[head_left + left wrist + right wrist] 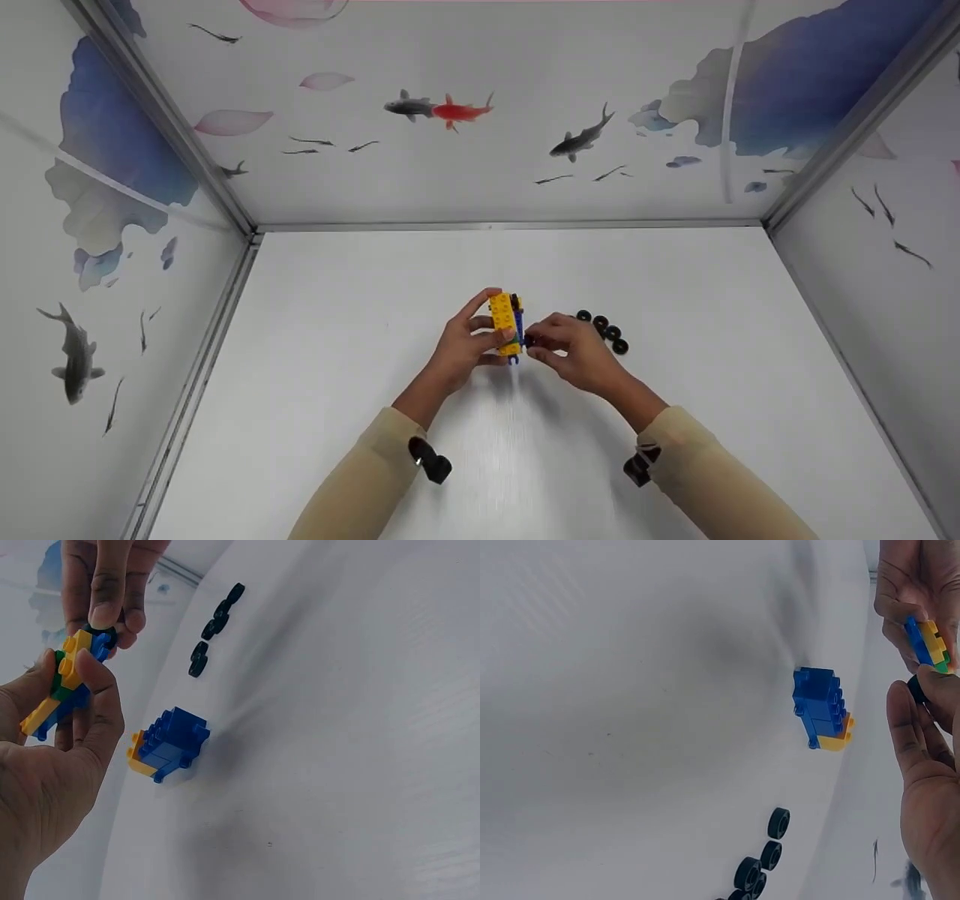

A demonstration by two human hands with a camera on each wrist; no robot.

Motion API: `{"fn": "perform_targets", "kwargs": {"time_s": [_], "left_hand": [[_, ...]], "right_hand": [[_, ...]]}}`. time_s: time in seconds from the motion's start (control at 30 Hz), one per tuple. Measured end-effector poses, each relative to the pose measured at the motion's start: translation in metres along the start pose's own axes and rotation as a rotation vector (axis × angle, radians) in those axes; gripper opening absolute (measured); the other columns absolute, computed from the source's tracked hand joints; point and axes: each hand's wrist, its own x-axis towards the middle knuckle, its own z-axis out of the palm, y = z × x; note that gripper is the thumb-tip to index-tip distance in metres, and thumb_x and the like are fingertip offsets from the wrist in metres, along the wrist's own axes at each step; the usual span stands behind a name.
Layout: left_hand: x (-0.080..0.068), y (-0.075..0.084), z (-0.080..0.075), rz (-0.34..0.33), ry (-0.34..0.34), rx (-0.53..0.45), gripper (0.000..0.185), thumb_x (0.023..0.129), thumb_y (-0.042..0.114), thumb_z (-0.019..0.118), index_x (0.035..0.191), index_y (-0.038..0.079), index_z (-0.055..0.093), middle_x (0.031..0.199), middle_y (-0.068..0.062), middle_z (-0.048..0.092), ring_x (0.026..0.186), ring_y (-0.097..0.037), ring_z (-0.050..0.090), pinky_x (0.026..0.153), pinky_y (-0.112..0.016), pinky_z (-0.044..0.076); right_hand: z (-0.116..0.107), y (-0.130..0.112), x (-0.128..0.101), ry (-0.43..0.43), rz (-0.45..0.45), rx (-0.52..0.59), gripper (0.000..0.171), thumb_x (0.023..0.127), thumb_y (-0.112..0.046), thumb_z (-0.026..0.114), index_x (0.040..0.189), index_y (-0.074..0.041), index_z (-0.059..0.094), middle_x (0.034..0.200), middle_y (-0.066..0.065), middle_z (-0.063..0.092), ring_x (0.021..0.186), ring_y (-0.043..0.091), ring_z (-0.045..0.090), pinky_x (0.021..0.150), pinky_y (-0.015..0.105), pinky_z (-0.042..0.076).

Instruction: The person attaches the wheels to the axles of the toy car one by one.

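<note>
My left hand point(480, 330) grips a small brick build point(505, 321) of yellow, green and blue bricks, held above the white table point(337, 360). My right hand point(551, 341) pinches a black wheel point(916, 688) against the blue side of that build point(69, 676). Under the hands, a second block point(169, 743) of blue bricks with a yellow base stands on the table; in the right wrist view this blue block point(820, 708) is plain, while the head view shows only a blue sliver below the hands. Several loose black wheels point(602, 331) lie in a row just right of my right hand.
White walls printed with fish and lotus enclose the table on the left point(97, 300), back point(480, 112) and right point(885, 247). The loose wheels point(215, 628) lie a short way beyond the blue block.
</note>
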Motion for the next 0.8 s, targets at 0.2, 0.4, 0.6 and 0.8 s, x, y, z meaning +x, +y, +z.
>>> {"fn": "perform_targets", "kwargs": {"time_s": [0.2, 0.4, 0.6, 0.8], "left_hand": [[0.000, 0.001, 0.001, -0.001, 0.005, 0.000, 0.072, 0.086, 0.018, 0.082, 0.138, 0.056, 0.050, 0.125, -0.015, 0.061, 0.104, -0.031, 0.072, 0.079, -0.044, 0.064], [0.000, 0.001, 0.003, 0.006, -0.002, -0.009, 0.072, 0.086, 0.018, 0.082, 0.138, 0.056, 0.050, 0.124, -0.016, 0.061, 0.103, -0.031, 0.072, 0.080, -0.044, 0.064], [-0.002, 0.002, 0.004, 0.029, 0.005, -0.018, 0.072, 0.086, 0.017, 0.082, 0.139, 0.055, 0.050, 0.123, -0.016, 0.062, 0.102, -0.031, 0.072, 0.078, -0.043, 0.064], [-0.001, 0.001, 0.005, 0.032, 0.005, -0.017, 0.072, 0.087, 0.018, 0.081, 0.139, 0.056, 0.049, 0.122, -0.016, 0.062, 0.103, -0.031, 0.071, 0.078, -0.042, 0.064]], "right_hand": [[-0.001, -0.004, -0.001, 0.006, -0.013, -0.003, 0.027, 0.095, -0.023, 0.073, 0.122, -0.019, 0.074, 0.108, -0.005, 0.067, 0.095, 0.007, 0.068, 0.087, 0.024, 0.061], [-0.001, -0.006, -0.001, 0.022, 0.009, -0.024, 0.027, 0.094, -0.019, 0.074, 0.120, -0.020, 0.075, 0.107, -0.007, 0.067, 0.094, 0.005, 0.068, 0.086, 0.028, 0.062], [-0.002, -0.011, -0.001, 0.024, -0.024, -0.055, 0.026, 0.094, -0.017, 0.073, 0.120, -0.018, 0.076, 0.106, -0.002, 0.066, 0.095, 0.008, 0.068, 0.084, 0.036, 0.063], [-0.002, -0.014, 0.001, 0.030, -0.047, -0.108, 0.026, 0.093, -0.016, 0.074, 0.118, -0.021, 0.077, 0.106, -0.004, 0.064, 0.096, 0.007, 0.067, 0.084, 0.030, 0.062]]}}
